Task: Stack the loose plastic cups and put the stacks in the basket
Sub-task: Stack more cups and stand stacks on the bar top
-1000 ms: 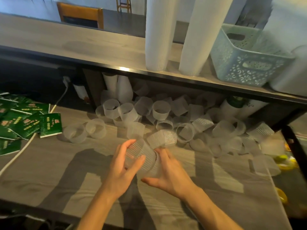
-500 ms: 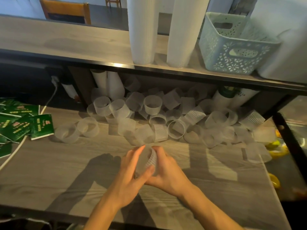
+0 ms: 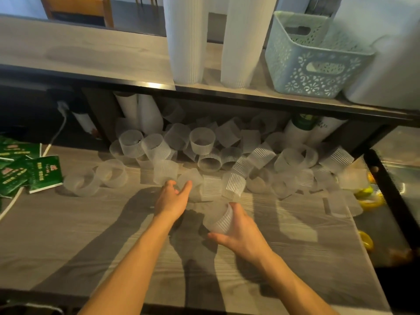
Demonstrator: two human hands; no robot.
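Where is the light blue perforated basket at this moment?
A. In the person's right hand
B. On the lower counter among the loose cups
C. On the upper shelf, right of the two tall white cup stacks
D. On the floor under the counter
C: the light blue basket stands on the upper shelf, right of the tall cup stacks, while the right hand holds only a short cup stack.

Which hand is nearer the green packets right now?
Left. The left hand reaches into the loose cups at the table's middle, well right of the green packets. The right hand grips a short cup stack, farther right still.
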